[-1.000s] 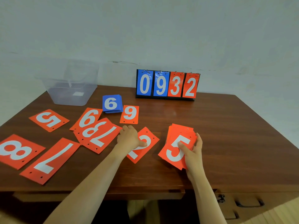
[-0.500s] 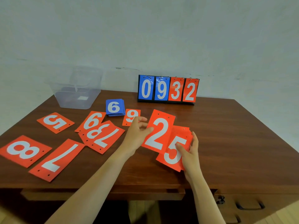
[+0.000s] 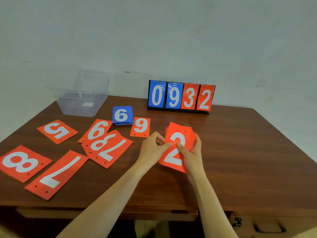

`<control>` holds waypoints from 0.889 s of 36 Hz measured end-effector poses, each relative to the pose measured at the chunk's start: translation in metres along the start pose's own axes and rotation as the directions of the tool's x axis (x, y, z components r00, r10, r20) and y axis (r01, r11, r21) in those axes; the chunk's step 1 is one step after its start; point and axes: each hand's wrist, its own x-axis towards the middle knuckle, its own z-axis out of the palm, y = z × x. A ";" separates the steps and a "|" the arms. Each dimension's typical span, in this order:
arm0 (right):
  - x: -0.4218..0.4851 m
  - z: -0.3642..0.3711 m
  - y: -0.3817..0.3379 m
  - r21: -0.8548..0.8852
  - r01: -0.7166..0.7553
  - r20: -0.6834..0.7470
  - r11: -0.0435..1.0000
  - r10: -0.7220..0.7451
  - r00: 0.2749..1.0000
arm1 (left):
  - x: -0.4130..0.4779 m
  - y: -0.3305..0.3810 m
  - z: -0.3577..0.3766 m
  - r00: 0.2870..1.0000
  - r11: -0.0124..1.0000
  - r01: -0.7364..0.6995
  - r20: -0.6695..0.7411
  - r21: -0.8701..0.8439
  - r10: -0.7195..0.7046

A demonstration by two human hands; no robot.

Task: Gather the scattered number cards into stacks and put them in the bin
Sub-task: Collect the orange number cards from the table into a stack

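Head view: seven loose orange cards [image 3: 57, 131] lie scattered on the bench [image 3: 240, 152], with one blue stack [image 3: 122, 115] and one clear bin [image 3: 80, 100]. At mid-bench, the left hand [image 3: 152, 148] and right hand [image 3: 193, 152], thumbs on top, close their grip on one orange stack [image 3: 180, 130] topped by a 2.

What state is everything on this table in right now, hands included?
Bin: upright, lidless, no cards visible inside.
Blue stack: neat, lying flat, 6 on top.
Red stack: 2 on top, gripped by left hand and right hand.
Loose red cards: scattered flat, some overlapping.
Scoreboard: standing, showing 0932.
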 end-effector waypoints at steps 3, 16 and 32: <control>0.014 0.010 -0.001 -0.052 -0.015 0.011 0.999 0.016 1.000 | 0.024 -0.007 -0.010 1.000 0.994 0.004 0.008 0.106 -0.005; 0.076 0.037 -0.005 -0.080 -0.082 -0.017 0.993 0.081 0.997 | 0.125 -0.054 -0.029 0.955 0.677 -0.056 0.237 0.734 -0.178; 0.070 0.000 0.010 -0.043 -0.102 -0.116 0.994 0.097 0.989 | 0.119 -0.037 -0.003 0.902 0.706 -0.225 0.418 0.671 -0.110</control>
